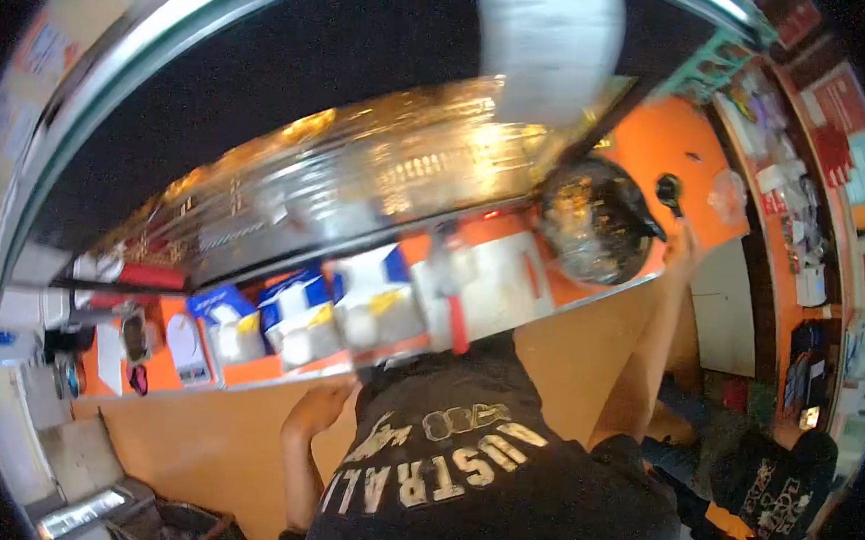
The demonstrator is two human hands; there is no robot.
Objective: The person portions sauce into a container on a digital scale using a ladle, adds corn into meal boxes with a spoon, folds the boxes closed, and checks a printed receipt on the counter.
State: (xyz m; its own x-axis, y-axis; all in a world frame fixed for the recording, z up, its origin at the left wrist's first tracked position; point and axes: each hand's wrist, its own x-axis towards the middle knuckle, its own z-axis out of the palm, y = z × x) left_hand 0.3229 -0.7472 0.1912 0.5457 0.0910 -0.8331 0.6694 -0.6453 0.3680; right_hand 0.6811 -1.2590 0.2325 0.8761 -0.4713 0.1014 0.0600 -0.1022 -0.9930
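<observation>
My right hand (684,245) is at the right end of the orange counter, its fingers closed around the handle of a small black ladle (669,190). Just left of that hand is a wide dark pan (596,221) whose shiny contents I cannot make out. My left hand (320,409) hangs by the counter's front edge near my shirt; its fingers are blurred. Closest to it are blue-and-white cartons (295,306) with pale, blurred packages in front. A red-handled utensil (455,317) lies across a white board (502,285).
Behind the counter runs a lit glass display case (379,181). A white scale (186,348) sits on the counter's left part. Shelves with goods (797,215) line the right side. A person in dark clothes (773,495) is at lower right. A dark bin (179,528) stands lower left.
</observation>
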